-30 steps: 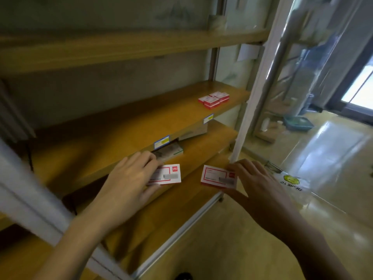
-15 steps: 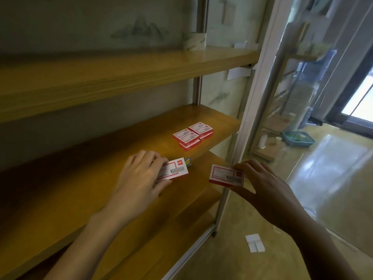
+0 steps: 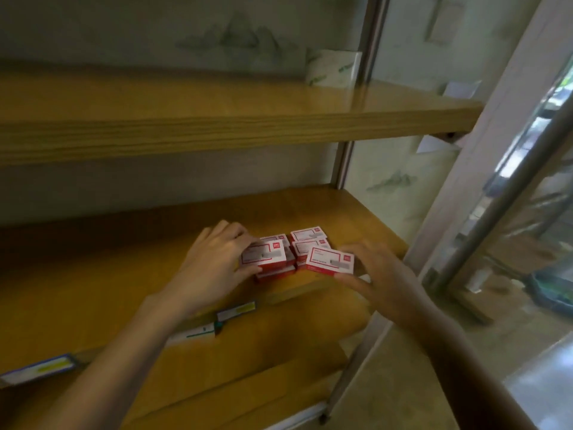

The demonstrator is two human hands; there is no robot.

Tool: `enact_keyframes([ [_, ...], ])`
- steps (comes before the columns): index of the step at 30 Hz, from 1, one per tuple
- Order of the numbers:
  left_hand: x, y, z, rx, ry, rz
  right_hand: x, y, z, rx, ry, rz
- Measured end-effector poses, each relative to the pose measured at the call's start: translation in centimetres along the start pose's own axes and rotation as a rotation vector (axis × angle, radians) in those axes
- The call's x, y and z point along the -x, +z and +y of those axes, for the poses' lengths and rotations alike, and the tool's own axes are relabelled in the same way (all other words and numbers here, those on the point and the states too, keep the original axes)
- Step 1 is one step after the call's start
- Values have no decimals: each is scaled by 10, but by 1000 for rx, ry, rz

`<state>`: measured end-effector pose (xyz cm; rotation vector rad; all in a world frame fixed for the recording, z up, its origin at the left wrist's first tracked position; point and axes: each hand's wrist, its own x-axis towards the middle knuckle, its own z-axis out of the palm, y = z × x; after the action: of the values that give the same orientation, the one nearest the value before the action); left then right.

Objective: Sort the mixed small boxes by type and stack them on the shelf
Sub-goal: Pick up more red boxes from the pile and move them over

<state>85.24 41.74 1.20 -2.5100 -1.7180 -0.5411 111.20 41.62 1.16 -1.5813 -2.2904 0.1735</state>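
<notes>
Far left, a blue-and-yellow tag (image 3: 40, 367) sits on the front edge of the middle shelf (image 3: 93, 274). Further along that edge there's a white-and-green strip (image 3: 192, 332), too blurred to tell label from box, then a small yellow tag (image 3: 237, 310). The left hand (image 3: 214, 265) reaches in over the shelf, fingers (image 3: 235, 231) curled round the far side of a red-and-white box (image 3: 263, 254), thumb on its near edge, so it grips the box flat. That box sits on top of the left stack (image 3: 274, 273) of the same red-and-white boxes; whether it's fully set down or just above, I can't tell. Right beside it are two more stacks, the rear stack (image 3: 308, 234) and the front stack (image 3: 311, 246), touching each other, all grouped near the shelf's right front corner. A second box (image 3: 330, 260) is tilted just in front of the front stack and overlaps it in view; contact unclear. The right hand (image 3: 381, 277) pinches that box by its right end, thumb under the near corner, other fingers on the far edge. Above, the upper shelf (image 3: 217, 131) carries a white-and-green packet (image 3: 333, 68) at the back, next to the metal upright (image 3: 350, 162). Far right, on the floor (image 3: 465, 383), there's a teal basket (image 3: 552, 290), partly cut off.
</notes>
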Motion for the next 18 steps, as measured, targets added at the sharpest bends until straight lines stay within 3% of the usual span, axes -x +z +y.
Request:
enact_keyframes([
  [9,-22,33,7,8,-254,-157,-71,19,45,-15,-204,-123],
  [18,14,16,21,-48,-347,54,-87,32,44,-69,-307,-209],
])
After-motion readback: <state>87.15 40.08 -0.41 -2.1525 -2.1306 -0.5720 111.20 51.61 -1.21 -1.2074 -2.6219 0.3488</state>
